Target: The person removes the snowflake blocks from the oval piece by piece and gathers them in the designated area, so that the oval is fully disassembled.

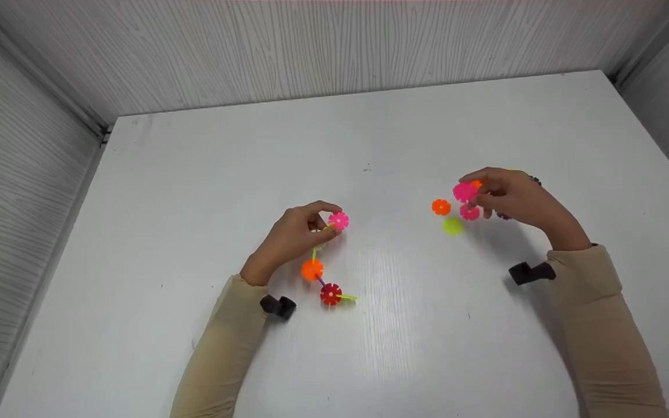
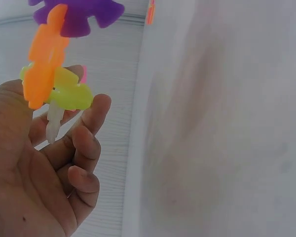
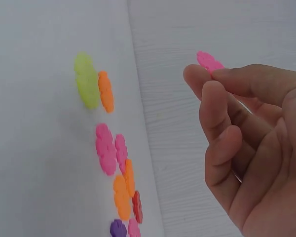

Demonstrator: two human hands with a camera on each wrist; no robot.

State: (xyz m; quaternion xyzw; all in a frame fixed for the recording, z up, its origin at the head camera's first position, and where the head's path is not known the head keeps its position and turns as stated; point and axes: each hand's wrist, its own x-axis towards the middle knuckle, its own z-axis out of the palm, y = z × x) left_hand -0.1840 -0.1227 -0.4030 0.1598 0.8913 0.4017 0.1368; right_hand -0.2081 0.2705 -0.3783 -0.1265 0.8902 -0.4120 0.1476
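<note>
Left hand (image 1: pixel 292 233) is pinching a slotted-disc chain (image 1: pixel 312 269) by its pink end disc (image 1: pixel 338 220), likely keeping the outer edge free; the rest is trailing beside that hand. Right hand (image 1: pixel 511 196) is pinching another pink disc (image 1: pixel 463 192) above loose discs (image 1: pixel 441 207).

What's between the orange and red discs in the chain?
A purple disc, seen edge-on, sits between the orange disc and the red disc in the head view.

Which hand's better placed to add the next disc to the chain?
Probably the right hand: it pinches a separate pink disc by the loose discs, while the left hand holds the chain.
</note>
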